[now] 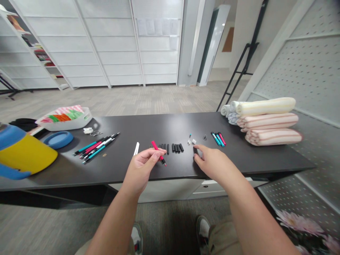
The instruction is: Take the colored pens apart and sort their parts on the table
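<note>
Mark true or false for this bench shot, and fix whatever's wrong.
1. The left hand holds a red-and-black pen piece. True.
2. The right hand grips a blue pen. False: its thumb and index finger are apart, near small white parts.
3. The rolled towels are stacked at the table's right end. True.
4. The white basket sits beside the towels. False: it is at the table's left side.
5. A pile of pens lies left of the left hand. True.
</note>
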A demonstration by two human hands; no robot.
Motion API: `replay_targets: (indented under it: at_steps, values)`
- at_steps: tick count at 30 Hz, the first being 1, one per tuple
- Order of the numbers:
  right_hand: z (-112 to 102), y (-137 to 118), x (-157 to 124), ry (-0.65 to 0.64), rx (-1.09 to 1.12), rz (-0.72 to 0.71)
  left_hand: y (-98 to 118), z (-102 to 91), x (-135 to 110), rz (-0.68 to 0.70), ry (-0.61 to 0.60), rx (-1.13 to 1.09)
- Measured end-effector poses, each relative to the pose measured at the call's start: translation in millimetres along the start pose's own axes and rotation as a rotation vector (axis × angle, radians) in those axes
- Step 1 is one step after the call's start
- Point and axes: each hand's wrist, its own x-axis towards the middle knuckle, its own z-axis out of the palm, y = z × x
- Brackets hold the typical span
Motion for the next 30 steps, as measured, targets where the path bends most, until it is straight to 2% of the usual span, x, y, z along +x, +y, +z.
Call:
replay_targets:
  at_steps: [8, 16, 23, 30]
  values:
    - [-0.2, 9.3, 2.9, -0.002, -0.018, 0.093, 1.6, 0.9, 0.1, -0.017, 0.016, 0.005]
    - [-3.5, -6.6, -6.4, 0.050, 0.063, 0.081, 2.5, 2.1, 1.0, -0.017, 0.044, 0.016]
    - [0.6, -25.3, -5.6, 0.037, -0.008, 0.072, 1.5, 0.8, 1.4, -0.014, 0.039, 0.037]
    - [2.2, -28.3, -2.0, 0.042, -0.026, 0.087, 0.7, 0.7, 1.7, -0.021, 0.033, 0.028]
